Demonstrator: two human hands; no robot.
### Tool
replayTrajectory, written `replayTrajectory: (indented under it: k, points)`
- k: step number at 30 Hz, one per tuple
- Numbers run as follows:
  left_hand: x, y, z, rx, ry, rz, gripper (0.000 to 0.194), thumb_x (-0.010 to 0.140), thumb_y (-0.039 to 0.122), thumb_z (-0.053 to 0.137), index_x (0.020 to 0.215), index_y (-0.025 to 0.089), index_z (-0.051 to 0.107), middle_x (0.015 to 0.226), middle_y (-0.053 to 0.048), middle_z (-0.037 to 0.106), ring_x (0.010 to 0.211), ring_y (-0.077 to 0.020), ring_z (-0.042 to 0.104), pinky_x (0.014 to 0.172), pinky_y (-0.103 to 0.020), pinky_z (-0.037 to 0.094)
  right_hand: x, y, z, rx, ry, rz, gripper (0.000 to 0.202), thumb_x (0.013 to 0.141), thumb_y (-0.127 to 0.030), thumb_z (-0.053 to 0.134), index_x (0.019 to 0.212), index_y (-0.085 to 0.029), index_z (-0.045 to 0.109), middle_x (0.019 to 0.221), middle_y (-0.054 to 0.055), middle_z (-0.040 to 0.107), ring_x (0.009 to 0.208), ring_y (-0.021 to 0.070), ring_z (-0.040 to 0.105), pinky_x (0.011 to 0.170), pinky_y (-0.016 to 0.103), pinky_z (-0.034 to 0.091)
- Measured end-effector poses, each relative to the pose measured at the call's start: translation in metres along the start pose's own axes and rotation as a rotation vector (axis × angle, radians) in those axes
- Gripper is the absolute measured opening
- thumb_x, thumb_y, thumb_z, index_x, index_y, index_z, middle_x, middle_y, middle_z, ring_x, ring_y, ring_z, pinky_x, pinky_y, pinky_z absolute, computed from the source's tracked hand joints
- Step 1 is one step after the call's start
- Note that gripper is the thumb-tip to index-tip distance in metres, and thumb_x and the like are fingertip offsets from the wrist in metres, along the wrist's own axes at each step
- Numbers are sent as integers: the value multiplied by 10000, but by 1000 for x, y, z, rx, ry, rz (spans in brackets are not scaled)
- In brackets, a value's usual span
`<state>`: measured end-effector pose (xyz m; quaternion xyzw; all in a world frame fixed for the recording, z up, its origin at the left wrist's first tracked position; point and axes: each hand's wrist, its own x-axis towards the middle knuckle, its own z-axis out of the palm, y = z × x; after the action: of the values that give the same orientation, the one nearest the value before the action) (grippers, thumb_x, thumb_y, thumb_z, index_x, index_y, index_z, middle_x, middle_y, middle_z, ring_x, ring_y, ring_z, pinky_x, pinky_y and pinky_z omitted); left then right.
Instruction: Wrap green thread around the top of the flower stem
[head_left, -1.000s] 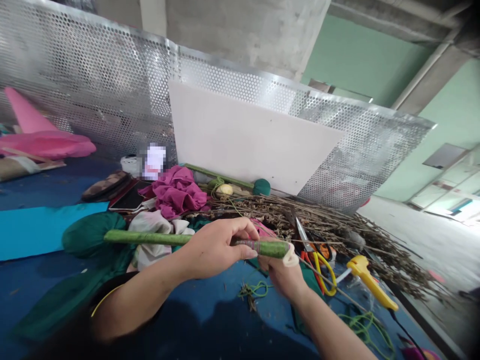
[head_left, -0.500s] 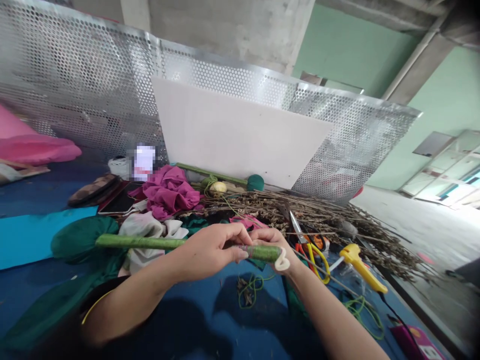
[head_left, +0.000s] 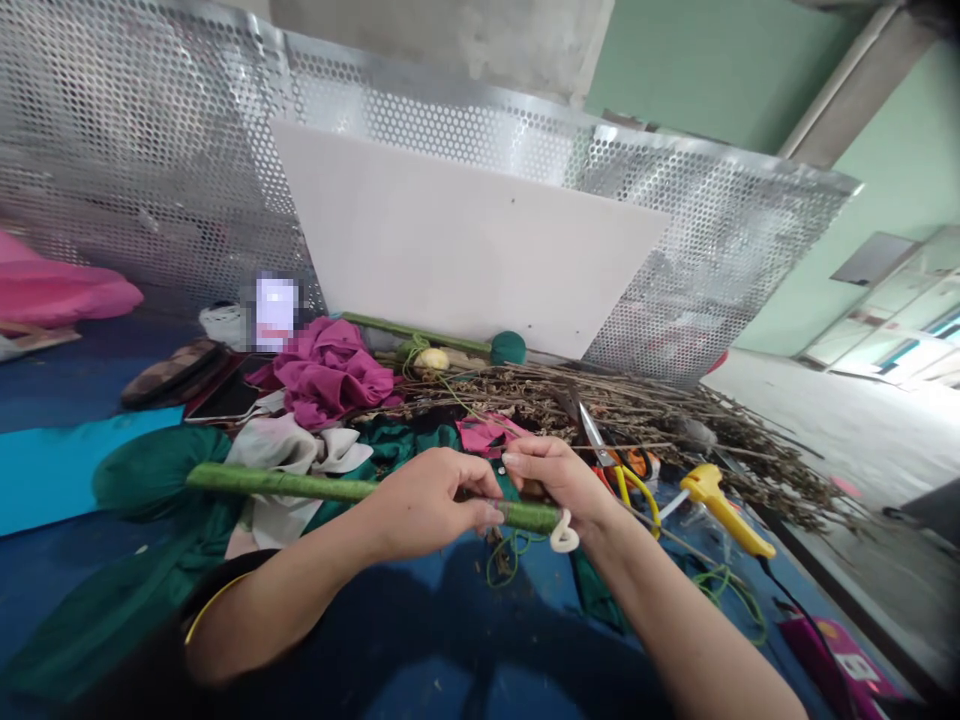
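Note:
My left hand (head_left: 431, 505) is closed around a green-wrapped stick (head_left: 281, 484), near its right end. A dark green cloth ball (head_left: 161, 470) sits at the stick's left end, and a cream curled loop (head_left: 564, 534) sticks out at the right end. My right hand (head_left: 555, 475) is just above that end, thumb and fingertips pinched together. Whatever is between them is too small to make out. Below the stick, a loose green string (head_left: 504, 575) lies in a tangle on the blue table (head_left: 420, 655).
Scissors with yellow handles (head_left: 637, 490) and a yellow glue gun (head_left: 720, 508) lie at right. Behind my hands are dried stems (head_left: 630, 395), a magenta cloth (head_left: 334, 375) and a pink scrap (head_left: 487, 432). A white board (head_left: 480, 240) leans on a perforated metal panel (head_left: 405, 115).
My right hand has lifted slightly off the stick and away from my left fingers, its tips pinched. My left hand keeps its hold. The view has shifted slightly.

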<state>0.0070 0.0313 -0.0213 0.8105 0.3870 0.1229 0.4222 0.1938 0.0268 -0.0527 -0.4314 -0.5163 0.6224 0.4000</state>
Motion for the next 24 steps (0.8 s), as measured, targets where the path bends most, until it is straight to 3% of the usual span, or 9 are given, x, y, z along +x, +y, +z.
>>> replayTrajectory:
  k: [10,15,21,24]
  points:
    - [3,-4,2,-90,-63,5,111,712,223,587,728,145,664,620,27,611,544,-101,457,514,-207,306,-1,0,12,-83,38,-125,384,730,-474,632,513,-190,490,378,-104,268,372,53,178,395,231,145]
    - [1,-2,1,-39,-8,38,116,728,215,549,705,156,646,661,14,625,630,-137,529,596,-215,373,-10,-15,9,-319,45,-307,280,745,-325,680,530,-172,584,522,-29,486,535,103,405,530,244,302]
    - [-4,6,-5,74,106,62,148,763,243,552,776,204,694,657,29,612,640,-146,520,566,-209,347,-33,-31,11,-1105,62,-656,300,946,-243,478,696,-175,630,649,8,551,607,124,514,551,240,338]
    - [-6,7,-7,63,164,86,207,775,215,549,883,229,725,765,21,694,736,-169,594,634,-219,380,-42,-31,23,-1473,197,-860,364,978,-228,394,698,-178,622,616,14,558,492,117,490,474,267,283]
